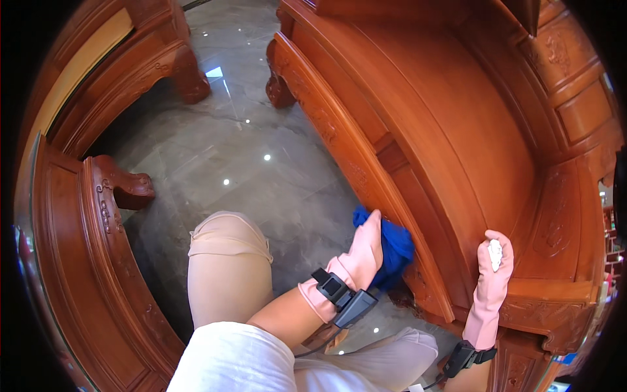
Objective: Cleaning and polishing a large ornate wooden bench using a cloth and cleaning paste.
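Observation:
My left hand (361,252), in a pink rubber glove, holds a blue cloth (396,247) against the carved front apron (338,134) of a reddish-brown wooden bench. Part of the cloth is hidden behind the glove. On the right, my right hand (492,284) wears a matching glove. Its fingers curl around a small crumpled white wad (495,255), perhaps paper or cloth. That hand is over the right end of the bench seat (470,142); whether it touches the wood I cannot tell. Black devices with cables are strapped to both wrists.
A carved wooden table (63,255) with a glass-edged top stands at the left. Behind it is another carved piece with a tan top panel (93,63). Glossy grey tile floor (235,147) runs between the furniture. My bent knee (230,240) is close to the table.

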`<action>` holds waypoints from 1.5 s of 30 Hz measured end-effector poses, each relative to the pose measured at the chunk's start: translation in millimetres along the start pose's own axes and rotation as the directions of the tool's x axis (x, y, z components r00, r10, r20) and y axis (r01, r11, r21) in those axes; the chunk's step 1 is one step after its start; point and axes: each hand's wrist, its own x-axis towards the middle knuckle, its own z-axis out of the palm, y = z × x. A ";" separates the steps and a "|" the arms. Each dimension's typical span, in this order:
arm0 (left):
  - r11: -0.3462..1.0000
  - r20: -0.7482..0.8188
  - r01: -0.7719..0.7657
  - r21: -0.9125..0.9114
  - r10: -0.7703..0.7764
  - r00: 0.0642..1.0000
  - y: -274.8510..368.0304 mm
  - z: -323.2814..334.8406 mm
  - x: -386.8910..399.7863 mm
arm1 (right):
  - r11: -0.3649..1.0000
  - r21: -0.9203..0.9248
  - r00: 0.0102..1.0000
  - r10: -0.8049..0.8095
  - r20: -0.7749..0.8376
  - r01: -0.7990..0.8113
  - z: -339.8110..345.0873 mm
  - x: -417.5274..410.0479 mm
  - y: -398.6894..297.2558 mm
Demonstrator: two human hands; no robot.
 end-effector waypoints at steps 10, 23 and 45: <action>0.168 0.509 -0.923 0.347 0.793 0.336 41.7 26.6 -32.5 | 0.993 0.096 0.993 0.074 -0.088 -0.066 24.6 29.5 -16.7; -0.301 0.444 -0.739 0.602 0.896 -0.004 203.0 48.1 63.4 | 0.932 -0.257 0.944 -0.185 0.273 0.257 189.1 128.9 -94.4; 0.109 0.056 -0.821 0.560 0.984 0.169 251.0 14.3 96.3 | 0.630 -0.609 0.876 -0.322 0.359 0.481 193.0 134.0 -92.3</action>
